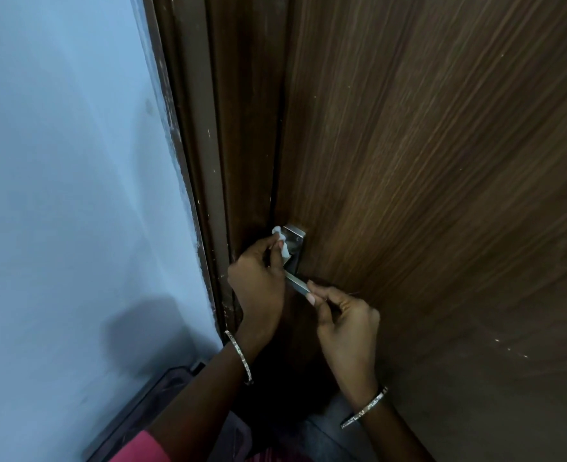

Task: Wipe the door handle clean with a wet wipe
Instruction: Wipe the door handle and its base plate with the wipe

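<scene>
Progress: wiping under way, judged from the wipe already pressed to the metal; how much of the handle is clean cannot be told, since no dirt or wet sheen shows clearly.

Wet wipe (281, 240): small, white, crumpled into a wad, pinched in the fingers of the left hand (258, 285). Wad lies against the left edge of the backplate (296, 243), at its upper part, close to the gap between door and frame.

Door handle (297, 283): brushed silver metal, lever type, on a rectangular backplate fixed near the left edge of the door (425, 161). Lever runs from under the left hand down to the right; only a short stretch shows between the hands.

Right hand (345, 325): fingers curled, thumb and fingertips closed on the free end of the lever, seemingly steadying it. Hands near each other, not touching.

Left to do, as a judgement: the lever, its underside and the lower plate.

Other: dark wood-grain door, brown door frame (208, 161) with pale scuffs, pale blue wall (75, 161), one bangle (240, 356) on each wrist.
</scene>
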`<state>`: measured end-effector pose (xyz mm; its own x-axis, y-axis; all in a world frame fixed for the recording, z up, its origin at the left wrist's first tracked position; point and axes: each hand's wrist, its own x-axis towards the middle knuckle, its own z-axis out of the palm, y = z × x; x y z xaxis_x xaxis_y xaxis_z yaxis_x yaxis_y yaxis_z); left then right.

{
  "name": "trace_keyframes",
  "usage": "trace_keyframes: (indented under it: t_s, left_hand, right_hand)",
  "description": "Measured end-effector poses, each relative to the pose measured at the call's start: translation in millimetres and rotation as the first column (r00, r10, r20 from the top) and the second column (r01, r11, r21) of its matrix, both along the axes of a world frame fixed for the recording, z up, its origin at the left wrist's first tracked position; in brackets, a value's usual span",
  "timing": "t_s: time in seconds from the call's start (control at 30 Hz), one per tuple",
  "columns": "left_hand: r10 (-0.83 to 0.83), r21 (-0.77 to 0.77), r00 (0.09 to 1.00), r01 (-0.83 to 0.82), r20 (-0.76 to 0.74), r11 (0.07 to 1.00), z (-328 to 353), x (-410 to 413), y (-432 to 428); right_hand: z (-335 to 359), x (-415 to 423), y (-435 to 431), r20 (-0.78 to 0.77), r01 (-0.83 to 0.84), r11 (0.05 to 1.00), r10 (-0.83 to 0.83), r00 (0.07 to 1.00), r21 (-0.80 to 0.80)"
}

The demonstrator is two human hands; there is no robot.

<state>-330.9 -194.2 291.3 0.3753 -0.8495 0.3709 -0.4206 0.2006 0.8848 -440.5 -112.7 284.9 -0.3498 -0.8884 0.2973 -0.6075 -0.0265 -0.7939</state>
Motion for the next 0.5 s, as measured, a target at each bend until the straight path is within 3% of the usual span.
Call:
trace_keyframes:
  t_s: [0.13,0.3,0.5]
  left_hand:
    - [-0.039,-0.065,0.994,0.046,0.103,0.997,-2.2,-0.2,6.5]
    - [-0.174,-0.119,0.937,0.218,0.303,0.969,-11.0,-4.5,16.7]
    - [-0.078,-0.264,0.963,0.148,0.257,0.953,1.3,18.1,-12.1]
  right_hand:
    - [-0.4,2.6,0.7,0.011,0.012,1.000,-0.012,1.000,0.000]
    - [-0.2,2.8,0.9,0.016,0.016,1.000,-0.016,1.000,0.000]
    - [-1.9,4.7,0.0,0.032,0.025,1.000,-0.025,0.999,-0.013]
